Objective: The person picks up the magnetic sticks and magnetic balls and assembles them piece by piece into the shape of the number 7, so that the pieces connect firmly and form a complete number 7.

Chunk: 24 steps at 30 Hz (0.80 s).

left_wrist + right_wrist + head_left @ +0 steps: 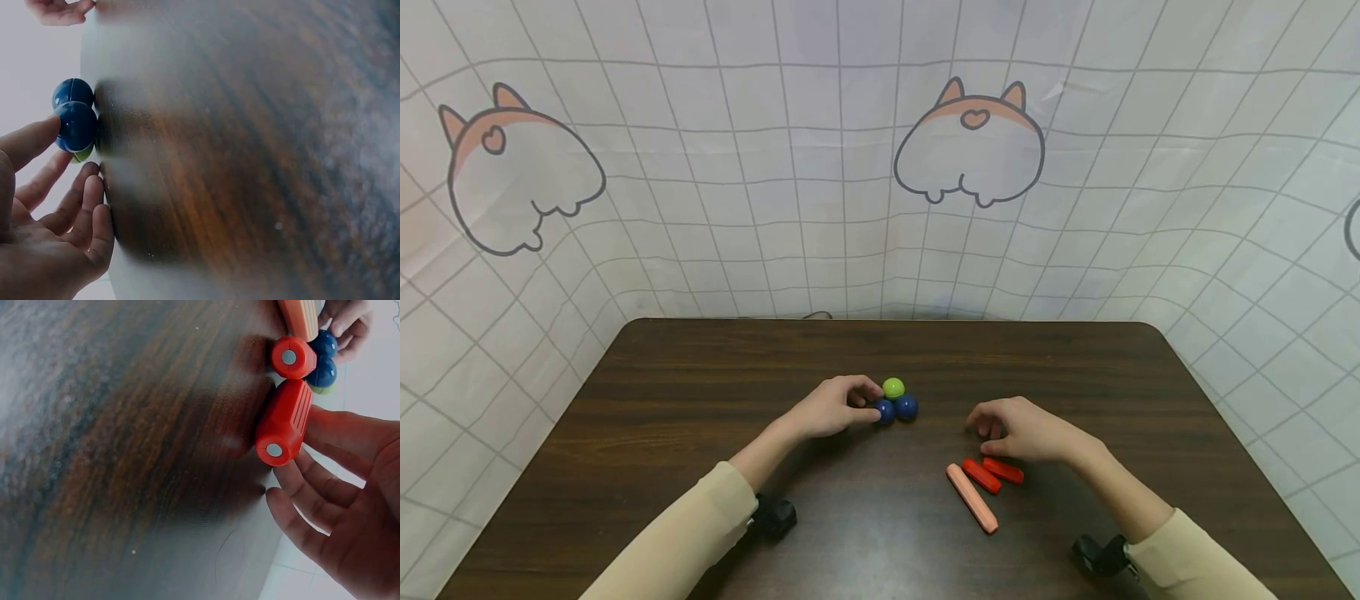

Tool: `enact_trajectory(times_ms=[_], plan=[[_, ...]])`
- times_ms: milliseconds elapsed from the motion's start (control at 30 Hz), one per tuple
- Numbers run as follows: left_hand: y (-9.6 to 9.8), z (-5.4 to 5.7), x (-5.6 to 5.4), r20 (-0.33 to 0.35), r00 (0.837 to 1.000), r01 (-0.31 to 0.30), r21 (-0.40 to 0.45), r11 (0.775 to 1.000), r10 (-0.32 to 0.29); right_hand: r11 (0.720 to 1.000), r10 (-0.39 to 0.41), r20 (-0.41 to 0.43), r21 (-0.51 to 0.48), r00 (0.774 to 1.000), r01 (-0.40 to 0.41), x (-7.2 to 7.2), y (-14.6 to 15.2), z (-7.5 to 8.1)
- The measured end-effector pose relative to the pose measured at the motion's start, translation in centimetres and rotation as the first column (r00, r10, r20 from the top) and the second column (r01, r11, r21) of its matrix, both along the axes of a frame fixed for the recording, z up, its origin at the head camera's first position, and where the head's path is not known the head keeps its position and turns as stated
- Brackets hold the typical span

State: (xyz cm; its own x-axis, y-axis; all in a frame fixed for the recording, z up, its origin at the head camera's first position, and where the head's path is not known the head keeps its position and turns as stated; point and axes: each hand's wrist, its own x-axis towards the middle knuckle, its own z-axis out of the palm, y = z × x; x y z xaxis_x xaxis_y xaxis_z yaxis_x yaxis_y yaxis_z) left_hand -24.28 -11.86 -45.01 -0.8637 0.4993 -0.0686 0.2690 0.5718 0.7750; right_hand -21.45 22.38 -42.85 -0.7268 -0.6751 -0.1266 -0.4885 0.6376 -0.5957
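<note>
Two glossy blue balls [906, 407] and a lime green ball [893, 388] sit together in a small cluster on the dark wooden table. My left hand [835, 407] is at their left side. Its thumb touches the nearer blue ball [77, 127] and its index fingertip lies beside the green one, the other fingers spread loosely. My right hand [1026, 429] hovers just behind two short red sticks [1003, 471] with grey round spots on their ends [274, 450]. Its fingers are loosely bent and hold nothing. A longer peach stick [972, 498] lies left of the red ones.
The brown wood-grain table [700, 358] has rounded far corners. Behind it and at both sides hangs a white grid-patterned cloth [760, 167] with cartoon animal drawings. Black wrist devices [773, 517] are strapped below both sleeves.
</note>
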Motion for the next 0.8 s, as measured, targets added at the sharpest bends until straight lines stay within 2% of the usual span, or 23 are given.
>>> enact_trajectory(times_ms=[433, 800], plan=[[-0.1, -0.1, 0.0, -0.02, 1.0, 0.018, -0.017, 1.0, -0.018, 0.999, 0.034, -0.055, -0.011, 0.998, -0.034, 0.0, -0.9, 0.1], [0.0, -0.1, 0.1, -0.025, 0.999, 0.036, -0.006, 0.999, -0.036, 0.999, 0.037, -0.062, -0.003, 0.997, -0.037, 0.1, -1.6, -0.1]])
